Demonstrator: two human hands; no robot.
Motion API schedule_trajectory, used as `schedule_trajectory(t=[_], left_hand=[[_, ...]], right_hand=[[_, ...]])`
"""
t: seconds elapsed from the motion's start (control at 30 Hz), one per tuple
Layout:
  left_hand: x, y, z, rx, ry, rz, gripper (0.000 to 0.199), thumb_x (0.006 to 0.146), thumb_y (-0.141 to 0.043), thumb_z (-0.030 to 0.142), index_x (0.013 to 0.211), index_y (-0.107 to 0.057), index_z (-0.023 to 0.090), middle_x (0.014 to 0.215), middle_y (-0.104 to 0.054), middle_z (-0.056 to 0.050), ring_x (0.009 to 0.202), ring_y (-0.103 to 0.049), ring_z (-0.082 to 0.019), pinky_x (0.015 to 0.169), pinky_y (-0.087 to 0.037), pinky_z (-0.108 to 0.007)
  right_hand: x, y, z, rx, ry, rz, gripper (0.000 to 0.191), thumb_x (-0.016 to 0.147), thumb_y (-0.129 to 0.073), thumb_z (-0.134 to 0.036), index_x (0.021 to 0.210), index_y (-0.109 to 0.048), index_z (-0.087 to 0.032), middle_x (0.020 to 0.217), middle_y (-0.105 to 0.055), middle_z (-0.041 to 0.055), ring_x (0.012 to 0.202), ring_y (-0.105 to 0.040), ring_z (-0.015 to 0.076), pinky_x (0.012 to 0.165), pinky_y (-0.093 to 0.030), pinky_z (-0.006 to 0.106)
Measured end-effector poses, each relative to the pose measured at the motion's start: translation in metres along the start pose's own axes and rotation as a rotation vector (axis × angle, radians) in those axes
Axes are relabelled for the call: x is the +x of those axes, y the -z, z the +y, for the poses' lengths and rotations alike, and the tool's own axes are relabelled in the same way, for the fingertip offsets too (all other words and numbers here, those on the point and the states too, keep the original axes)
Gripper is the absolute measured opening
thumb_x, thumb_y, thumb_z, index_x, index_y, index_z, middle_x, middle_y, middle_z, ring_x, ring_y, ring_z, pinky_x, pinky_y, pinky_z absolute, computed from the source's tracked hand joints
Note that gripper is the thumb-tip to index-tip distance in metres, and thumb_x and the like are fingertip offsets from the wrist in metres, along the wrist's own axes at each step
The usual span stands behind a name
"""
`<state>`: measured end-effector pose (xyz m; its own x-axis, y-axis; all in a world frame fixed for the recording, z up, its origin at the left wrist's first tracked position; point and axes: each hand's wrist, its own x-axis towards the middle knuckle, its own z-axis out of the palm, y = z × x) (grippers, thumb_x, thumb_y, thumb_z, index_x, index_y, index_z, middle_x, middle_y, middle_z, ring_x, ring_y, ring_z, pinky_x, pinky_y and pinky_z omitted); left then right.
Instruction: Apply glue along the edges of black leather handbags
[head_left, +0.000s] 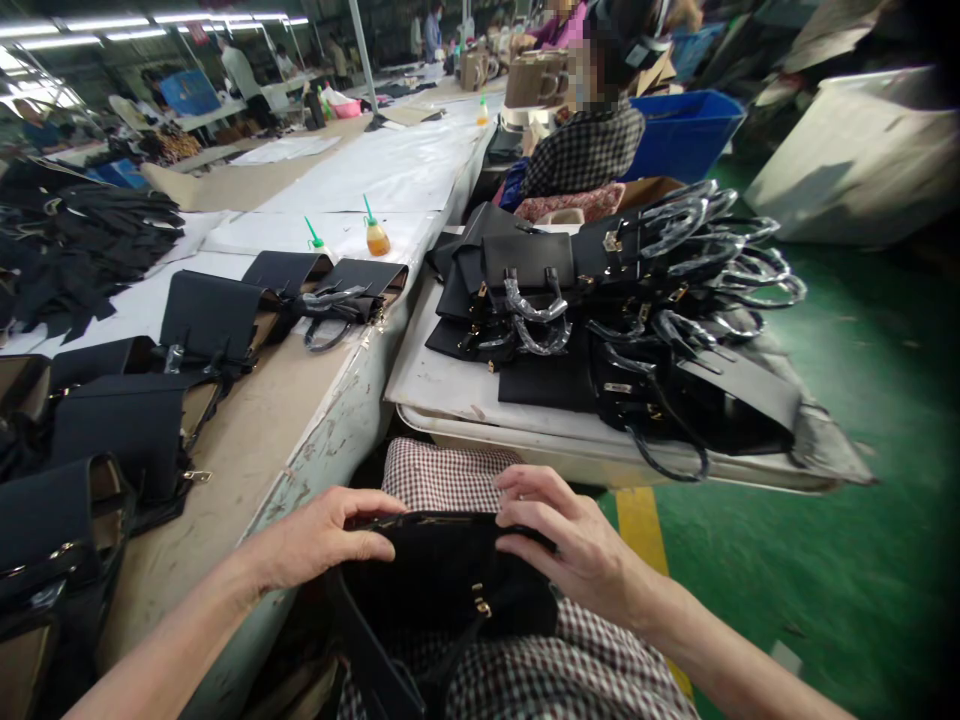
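A black handbag point(442, 575) lies across my lap on a checked cloth point(630, 670), its upper edge facing away from me. Gold-coloured hardware shows on its front, and a dark strap hangs toward me. At the left end of the edge, my left hand point(337, 530) pinches the rim between thumb and fingers. My right hand point(555, 535) grips the same rim near its right end, thumb below and fingers over the top. What lies inside the bag is hidden.
Several black handbags point(217, 315) stand on the long table at left. More bags with plastic-wrapped handles point(540, 310) are piled on a white-topped stand ahead. Two glue bottles point(377, 236) point(316, 240) sit farther back. A person in a checked sleeve point(585, 150) sits beyond, near a blue bin point(686, 130).
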<state>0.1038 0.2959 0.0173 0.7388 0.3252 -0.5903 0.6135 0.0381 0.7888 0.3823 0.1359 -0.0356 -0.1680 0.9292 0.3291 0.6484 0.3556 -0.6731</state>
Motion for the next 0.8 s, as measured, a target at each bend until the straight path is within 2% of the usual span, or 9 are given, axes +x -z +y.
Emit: schedule_trajectory(t=[0.17,0.3,0.43,0.53,0.67,0.8], left_hand=[[-0.004,-0.001,0.001,-0.039,-0.017,-0.008,0.042,0.084,-0.069,0.028,0.126,-0.068,0.026,0.115,-0.074,0.0,0.109,-0.065,-0.024,0.096,-0.047,-0.031],[-0.006,-0.002,0.0,-0.017,-0.022,0.001,0.035,0.084,-0.068,0.027,0.119,-0.071,0.025,0.113,-0.074,0.0,0.107,-0.065,-0.024,0.094,-0.047,-0.031],[-0.007,-0.004,-0.002,0.015,-0.028,0.011,0.027,0.084,-0.068,0.027,0.111,-0.073,0.024,0.111,-0.074,0.001,0.105,-0.064,-0.023,0.092,-0.047,-0.03],[-0.008,-0.004,-0.002,0.025,-0.027,0.019,0.028,0.084,-0.068,0.028,0.111,-0.073,0.023,0.111,-0.074,0.001,0.105,-0.064,-0.024,0.092,-0.047,-0.031],[-0.009,-0.004,-0.002,0.033,-0.032,0.025,0.03,0.084,-0.067,0.029,0.112,-0.072,0.023,0.112,-0.073,0.0,0.106,-0.064,-0.024,0.094,-0.046,-0.031],[-0.007,-0.002,-0.005,0.059,-0.049,0.022,0.028,0.085,-0.066,0.03,0.111,-0.072,0.022,0.111,-0.073,0.0,0.106,-0.064,-0.024,0.096,-0.046,-0.032]], right_hand=[[0.0,0.003,-0.002,-0.1,0.028,-0.051,0.012,0.098,-0.059,-0.025,0.108,-0.066,-0.022,0.116,-0.062,0.0096,0.101,-0.062,0.022,0.084,-0.056,0.036],[0.002,0.005,-0.008,-0.094,0.047,-0.063,0.013,0.097,-0.061,-0.025,0.107,-0.068,-0.021,0.108,-0.066,0.0076,0.097,-0.061,0.0217,0.08,-0.055,0.035],[0.0,0.003,-0.019,-0.099,0.058,-0.015,0.01,0.097,-0.061,-0.02,0.098,-0.071,-0.02,0.1,-0.069,0.0064,0.089,-0.061,0.0205,0.074,-0.054,0.034],[-0.002,0.0,-0.028,-0.102,0.075,0.032,0.015,0.097,-0.059,-0.015,0.089,-0.071,-0.02,0.094,-0.07,0.0055,0.083,-0.061,0.0198,0.07,-0.053,0.033],[-0.003,-0.006,-0.03,-0.16,0.097,0.053,0.017,0.098,-0.056,-0.013,0.091,-0.068,-0.02,0.094,-0.072,0.0045,0.086,-0.061,0.0204,0.075,-0.051,0.035],[-0.007,-0.01,-0.027,-0.241,0.18,0.031,0.016,0.1,-0.052,-0.015,0.096,-0.067,-0.019,0.098,-0.073,0.0039,0.092,-0.06,0.022,0.081,-0.045,0.039]])
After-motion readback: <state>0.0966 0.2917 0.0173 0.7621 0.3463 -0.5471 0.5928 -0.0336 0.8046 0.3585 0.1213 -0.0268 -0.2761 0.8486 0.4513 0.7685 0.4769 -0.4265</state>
